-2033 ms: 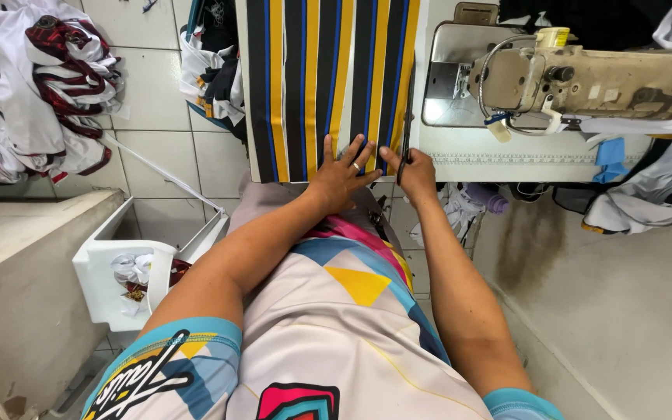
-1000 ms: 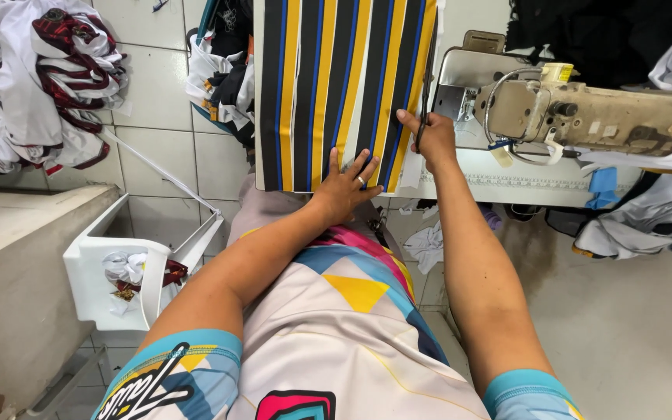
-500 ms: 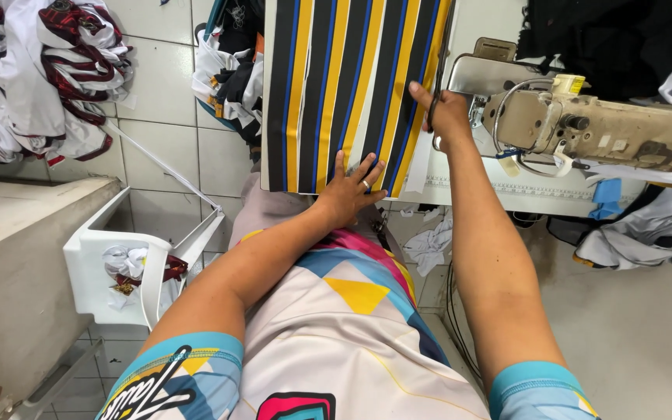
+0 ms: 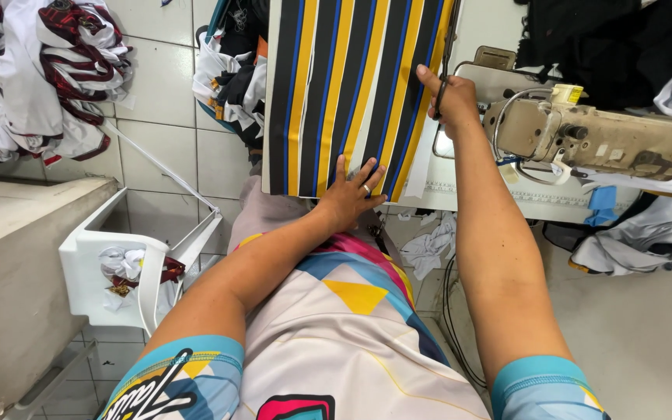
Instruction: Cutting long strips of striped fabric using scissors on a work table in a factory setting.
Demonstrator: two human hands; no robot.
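Pinched shut around dark scissors, our right hand sits at the right edge of the striped fabric, about one o'clock from our chest. Our left hand lies open and flat, fingers spread, pressing the cloth's lower edge at twelve o'clock and holding nothing. We see the black, yellow and blue panel spread over the white table, the sewing machine at two o'clock and a white bin at nine.
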